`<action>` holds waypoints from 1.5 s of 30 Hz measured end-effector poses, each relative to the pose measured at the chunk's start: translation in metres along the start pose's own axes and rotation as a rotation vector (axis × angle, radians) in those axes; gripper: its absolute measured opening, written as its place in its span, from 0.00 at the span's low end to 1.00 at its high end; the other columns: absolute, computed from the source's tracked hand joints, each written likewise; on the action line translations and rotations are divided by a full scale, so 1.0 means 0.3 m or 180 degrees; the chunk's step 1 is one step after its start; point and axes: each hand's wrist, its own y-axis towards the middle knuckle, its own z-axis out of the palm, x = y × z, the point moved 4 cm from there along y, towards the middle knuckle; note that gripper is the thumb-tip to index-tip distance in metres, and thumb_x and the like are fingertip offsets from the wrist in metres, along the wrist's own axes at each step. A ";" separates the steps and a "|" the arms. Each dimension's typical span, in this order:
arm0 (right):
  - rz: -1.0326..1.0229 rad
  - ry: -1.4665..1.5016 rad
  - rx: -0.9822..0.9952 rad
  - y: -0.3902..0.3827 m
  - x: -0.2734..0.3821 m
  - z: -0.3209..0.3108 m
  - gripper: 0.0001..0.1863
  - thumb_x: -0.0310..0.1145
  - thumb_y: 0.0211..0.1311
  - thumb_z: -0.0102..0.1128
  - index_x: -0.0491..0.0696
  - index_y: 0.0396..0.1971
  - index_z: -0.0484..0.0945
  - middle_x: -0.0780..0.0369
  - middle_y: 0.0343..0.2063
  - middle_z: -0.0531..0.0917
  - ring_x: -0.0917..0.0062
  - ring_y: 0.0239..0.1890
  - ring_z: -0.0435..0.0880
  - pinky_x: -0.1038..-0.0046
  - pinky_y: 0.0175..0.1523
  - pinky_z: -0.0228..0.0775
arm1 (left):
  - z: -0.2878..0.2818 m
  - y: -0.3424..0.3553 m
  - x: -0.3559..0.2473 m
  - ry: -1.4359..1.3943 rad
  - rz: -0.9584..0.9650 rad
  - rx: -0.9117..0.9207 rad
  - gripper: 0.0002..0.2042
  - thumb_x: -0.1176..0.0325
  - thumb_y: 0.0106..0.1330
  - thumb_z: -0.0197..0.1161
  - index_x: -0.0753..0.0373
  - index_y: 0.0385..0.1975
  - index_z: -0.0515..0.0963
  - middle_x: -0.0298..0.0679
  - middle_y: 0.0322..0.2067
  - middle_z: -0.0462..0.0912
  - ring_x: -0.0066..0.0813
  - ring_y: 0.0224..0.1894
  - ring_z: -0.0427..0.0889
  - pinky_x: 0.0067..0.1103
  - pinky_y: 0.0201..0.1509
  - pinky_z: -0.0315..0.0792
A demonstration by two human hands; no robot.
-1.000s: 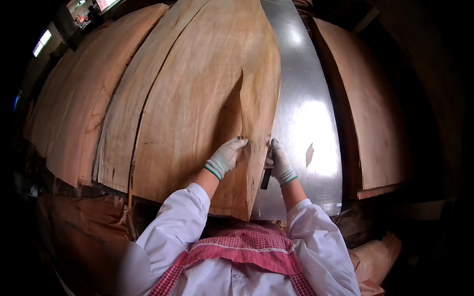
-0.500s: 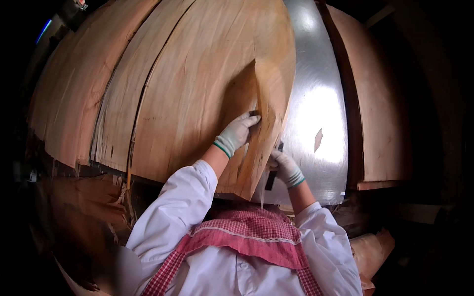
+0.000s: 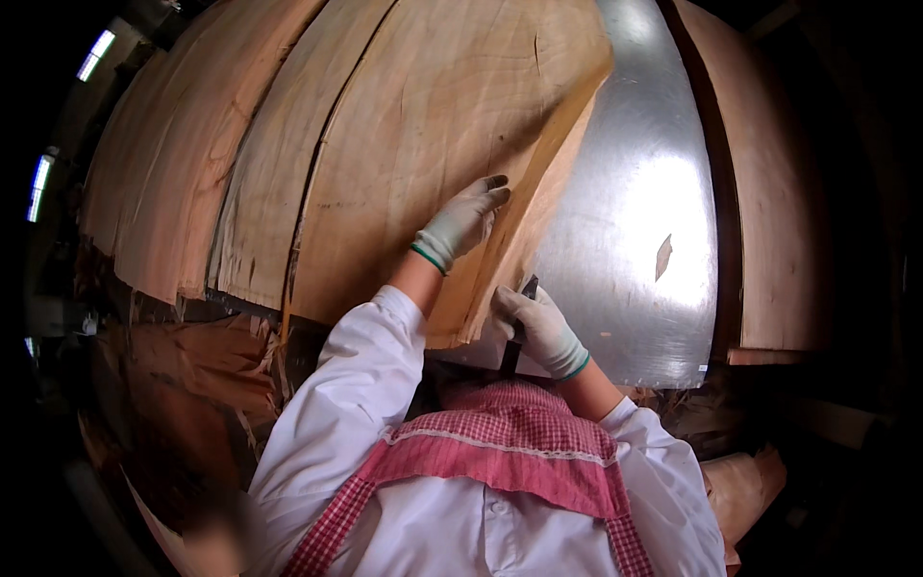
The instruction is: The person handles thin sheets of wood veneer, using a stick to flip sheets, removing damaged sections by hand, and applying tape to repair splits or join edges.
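A large sheet of tan wood veneer (image 3: pixel 394 163) lies before me, with its right margin (image 3: pixel 543 159) raised and bent over. My left hand (image 3: pixel 461 226), in a pale glove with a green cuff, rests on the veneer beside the bend with its fingers stretched out. Closer to me, my right hand (image 3: pixel 543 332), gloved alike, closes round a slim black tool (image 3: pixel 514 351) at the veneer's near right corner. The glove covers part of the tool, so its kind cannot be told. Right of the veneer shows a shiny metal sheet (image 3: pixel 625 240).
A small wood scrap (image 3: pixel 663 258) lies on the metal. More veneer sheets (image 3: pixel 192 173) spread out on the left, and another wooden sheet (image 3: pixel 779 212) stands beyond the metal on the right. Torn brown veneer pieces (image 3: pixel 183 375) hang low at the left.
The veneer's right margin has bent over further, and more metal shows beside it. My left hand's fingers have straightened. The black tool in my right hand is more visible.
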 end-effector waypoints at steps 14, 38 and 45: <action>-0.0231 0.0161 -0.0355 0.008 0.089 0.111 0.08 0.28 0.59 0.41 0.49 0.21 0.67 0.68 0.19 0.72 0.83 0.20 0.68 0.81 0.24 0.56 | 0.172 -0.806 -0.184 0.2112 0.0746 0.0112 0.06 0.75 0.67 0.55 0.66 0.40 0.76 0.34 0.24 0.78 0.15 0.24 0.78 0.16 0.31 0.73; -0.0891 0.0273 -0.0244 0.060 0.019 0.240 0.09 0.32 0.69 0.52 0.52 0.28 0.66 0.73 0.16 0.64 0.89 0.15 0.57 0.82 0.19 0.44 | 0.020 -0.644 0.004 0.0944 0.0705 -0.0447 0.07 0.77 0.68 0.47 0.62 0.38 0.74 0.28 0.26 0.69 0.16 0.26 0.65 0.14 0.28 0.63; -0.0458 -0.0549 0.0077 0.039 0.047 0.200 0.11 0.33 0.68 0.52 0.52 0.23 0.67 0.74 0.14 0.62 0.89 0.13 0.56 0.82 0.19 0.44 | -0.004 -0.578 0.071 0.1618 0.0774 -0.0770 0.06 0.73 0.68 0.48 0.62 0.38 0.73 0.30 0.25 0.71 0.17 0.25 0.71 0.15 0.28 0.66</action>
